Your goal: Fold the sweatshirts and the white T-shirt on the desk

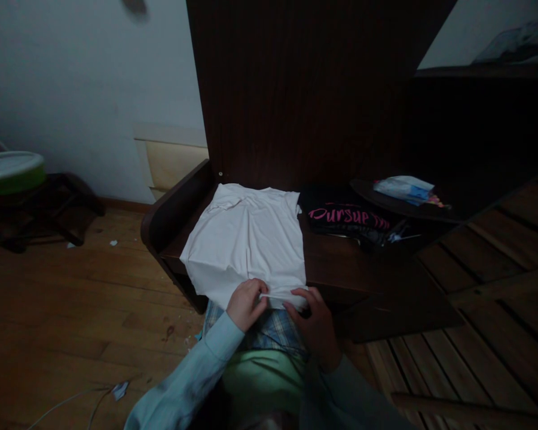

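Note:
A white shirt [251,239] lies spread over the seat of a dark wooden bench [336,260], its near edge hanging past the front towards my lap. My left hand [247,303] pinches the cloth near the middle of that edge. At the near right corner, my right hand [311,316] has thumb and fingers closed on the hem. Between both hands the edge is bunched into small folds. Some creases run down the shirt's middle.
Dark folded cloth with pink lettering [347,218] lies right of the shirt. Beyond it, a blue-and-white packet [406,190] rests on a dark surface. Slatted wood [488,298] stands at right. A green tub [13,173] sits at far left; cables and scraps lie on the floor.

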The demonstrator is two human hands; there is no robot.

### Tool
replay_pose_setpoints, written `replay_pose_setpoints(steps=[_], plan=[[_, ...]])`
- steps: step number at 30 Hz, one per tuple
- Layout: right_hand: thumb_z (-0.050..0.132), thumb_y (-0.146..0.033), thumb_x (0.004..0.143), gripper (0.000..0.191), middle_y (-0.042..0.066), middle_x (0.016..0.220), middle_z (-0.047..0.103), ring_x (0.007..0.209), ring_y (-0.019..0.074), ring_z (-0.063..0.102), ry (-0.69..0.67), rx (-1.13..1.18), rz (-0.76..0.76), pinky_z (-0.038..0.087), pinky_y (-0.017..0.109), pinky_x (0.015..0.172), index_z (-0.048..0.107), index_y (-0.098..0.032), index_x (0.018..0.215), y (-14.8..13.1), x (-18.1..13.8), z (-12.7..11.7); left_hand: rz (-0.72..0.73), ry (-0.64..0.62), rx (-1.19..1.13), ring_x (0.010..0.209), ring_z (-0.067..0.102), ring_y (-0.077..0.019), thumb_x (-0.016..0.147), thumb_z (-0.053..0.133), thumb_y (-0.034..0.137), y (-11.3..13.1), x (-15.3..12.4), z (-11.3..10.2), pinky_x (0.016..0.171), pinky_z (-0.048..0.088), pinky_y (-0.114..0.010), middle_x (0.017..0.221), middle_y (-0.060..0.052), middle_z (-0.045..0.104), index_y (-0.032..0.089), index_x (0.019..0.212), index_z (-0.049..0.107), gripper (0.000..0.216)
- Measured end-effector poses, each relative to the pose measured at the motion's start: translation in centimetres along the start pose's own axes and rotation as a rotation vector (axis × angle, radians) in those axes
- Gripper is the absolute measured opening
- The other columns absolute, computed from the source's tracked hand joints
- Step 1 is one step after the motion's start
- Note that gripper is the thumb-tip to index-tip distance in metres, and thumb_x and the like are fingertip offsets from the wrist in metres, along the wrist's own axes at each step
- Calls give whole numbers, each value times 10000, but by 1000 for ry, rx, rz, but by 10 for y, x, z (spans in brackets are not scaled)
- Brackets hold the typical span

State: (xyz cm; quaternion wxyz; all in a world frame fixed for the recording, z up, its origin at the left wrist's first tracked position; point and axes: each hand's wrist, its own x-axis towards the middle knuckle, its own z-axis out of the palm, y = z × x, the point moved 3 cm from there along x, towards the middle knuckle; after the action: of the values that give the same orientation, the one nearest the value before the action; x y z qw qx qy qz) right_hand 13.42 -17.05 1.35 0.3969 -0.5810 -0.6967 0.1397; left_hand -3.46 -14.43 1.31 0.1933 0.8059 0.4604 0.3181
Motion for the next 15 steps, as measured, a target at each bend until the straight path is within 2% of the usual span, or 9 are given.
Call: replay_pose_setpoints(steps=[3, 6, 9, 11, 13, 15], plan=[[495, -316, 794, 143, 43, 826, 560, 800, 176, 577, 64, -40, -25, 467, 280, 700, 570, -205, 846, -3, 2, -1, -55, -27, 196, 763, 530, -197, 681, 455, 103, -13, -4, 9, 697, 418, -326, 755, -44, 559, 193, 787, 498, 146], [488, -285, 782, 139, 41, 831, 558, 793, 175, 575, 94, -60, -43, 466, 277, 683, 569, -214, 871, -2, 2, -4, -151, 76, 313, 798, 525, -212, 664, 460, 101, -45, -15, 11, 688, 414, -330, 805, -60, 555, 195, 815, 513, 186], [492, -241, 747, 150, 33, 830, 553, 768, 171, 572, 83, -60, -61, 466, 274, 660, 565, -220, 877, 0, 0, -7, -276, 311, 370, 790, 520, -224, 663, 479, 141, -87, -34, 0, 691, 413, -346, 809, -74, 538, 195, 762, 513, 117], [476, -207, 727, 169, 32, 830, 551, 766, 172, 569, 77, -47, -76, 467, 276, 657, 562, -224, 871, 1, -2, -7, -327, 519, 356, 792, 519, -228, 652, 472, 155, -109, -49, -12, 702, 416, -360, 793, -70, 521, 198, 726, 477, 86], [451, -182, 720, 190, 38, 845, 555, 796, 178, 568, 72, -17, -88, 465, 283, 681, 562, -226, 867, 0, -4, -7, -320, 738, 286, 824, 521, -221, 669, 430, 163, -123, -62, -23, 738, 419, -371, 815, -66, 517, 202, 733, 421, 76], [429, -176, 729, 206, 42, 863, 559, 823, 181, 564, 81, 12, -91, 459, 289, 707, 564, -227, 876, -2, -6, -9, -323, 902, 227, 831, 523, -211, 698, 395, 184, -130, -72, -33, 765, 418, -379, 828, -64, 517, 204, 760, 386, 65]])
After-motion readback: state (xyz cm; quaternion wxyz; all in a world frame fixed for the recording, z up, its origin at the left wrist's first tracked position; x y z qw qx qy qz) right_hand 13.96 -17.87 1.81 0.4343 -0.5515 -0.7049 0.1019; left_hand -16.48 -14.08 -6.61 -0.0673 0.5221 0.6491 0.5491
